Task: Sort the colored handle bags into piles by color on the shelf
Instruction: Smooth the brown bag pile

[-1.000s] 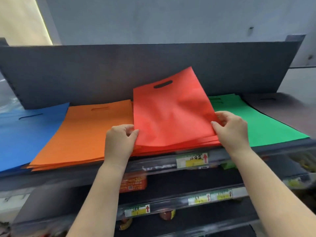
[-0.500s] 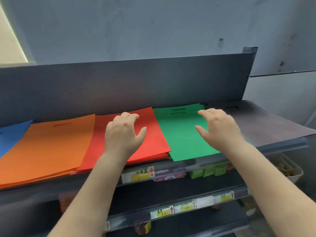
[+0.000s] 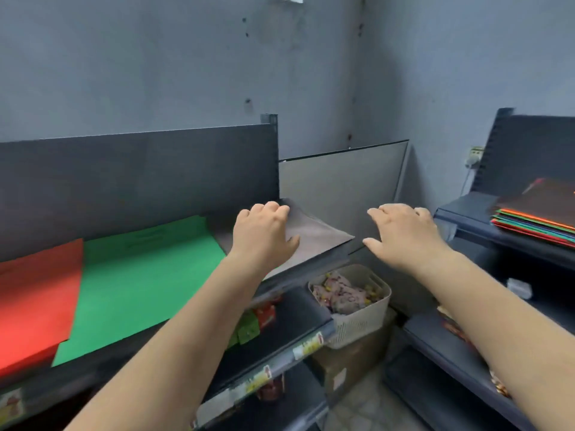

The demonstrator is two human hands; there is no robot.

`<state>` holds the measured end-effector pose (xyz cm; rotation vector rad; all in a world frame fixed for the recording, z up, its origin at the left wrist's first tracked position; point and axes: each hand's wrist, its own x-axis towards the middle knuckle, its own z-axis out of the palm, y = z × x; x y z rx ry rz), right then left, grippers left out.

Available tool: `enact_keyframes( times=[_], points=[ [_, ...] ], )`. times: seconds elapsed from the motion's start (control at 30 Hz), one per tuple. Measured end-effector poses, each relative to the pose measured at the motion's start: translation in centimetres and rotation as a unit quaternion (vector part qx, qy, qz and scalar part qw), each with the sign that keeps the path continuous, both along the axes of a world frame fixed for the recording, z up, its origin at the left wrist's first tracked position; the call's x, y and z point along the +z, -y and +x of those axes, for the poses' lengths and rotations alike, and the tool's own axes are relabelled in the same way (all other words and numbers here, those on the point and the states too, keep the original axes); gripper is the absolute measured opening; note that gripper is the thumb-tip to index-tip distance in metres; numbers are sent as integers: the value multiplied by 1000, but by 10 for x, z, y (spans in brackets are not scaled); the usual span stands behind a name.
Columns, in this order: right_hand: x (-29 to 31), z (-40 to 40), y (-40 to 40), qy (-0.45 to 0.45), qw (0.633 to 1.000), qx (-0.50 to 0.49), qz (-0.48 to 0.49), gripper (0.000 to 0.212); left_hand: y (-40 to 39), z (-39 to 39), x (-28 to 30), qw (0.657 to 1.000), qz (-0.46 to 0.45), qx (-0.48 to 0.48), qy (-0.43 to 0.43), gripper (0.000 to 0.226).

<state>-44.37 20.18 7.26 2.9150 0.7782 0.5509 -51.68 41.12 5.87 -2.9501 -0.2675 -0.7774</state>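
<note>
Looking along the shelf (image 3: 93, 365), I see the green pile (image 3: 140, 284) between the red pile (image 3: 34, 303) and the grey pile (image 3: 314, 234), with mixed bags (image 3: 535, 219) stacked on the right-hand rack. My left hand (image 3: 264, 234) hovers over the grey pile, fingers relaxed, grasping nothing. My right hand (image 3: 404, 234) hangs released in open air past the shelf's end.

A shop: dark shelving (image 3: 311, 269) with price labels (image 3: 308, 345) (snacks below).

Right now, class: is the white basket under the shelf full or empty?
Partly filled, at least: the white basket holds small wrapped packets piled near its rim. How deep the pile goes cannot be told.
</note>
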Motion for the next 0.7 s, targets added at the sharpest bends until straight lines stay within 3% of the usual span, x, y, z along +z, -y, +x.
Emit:
enact_keyframes(
  times=[0.33, 0.7],
  points=[
    [-27, 46, 178, -41, 980, -197, -4, 61, 149, 128, -34, 986, 0, -155, -62, 53],
    [-40, 136, 307, -61, 942, -328, 13, 57, 294, 286, -39, 953, 9, -292, -85, 56]
  ],
)
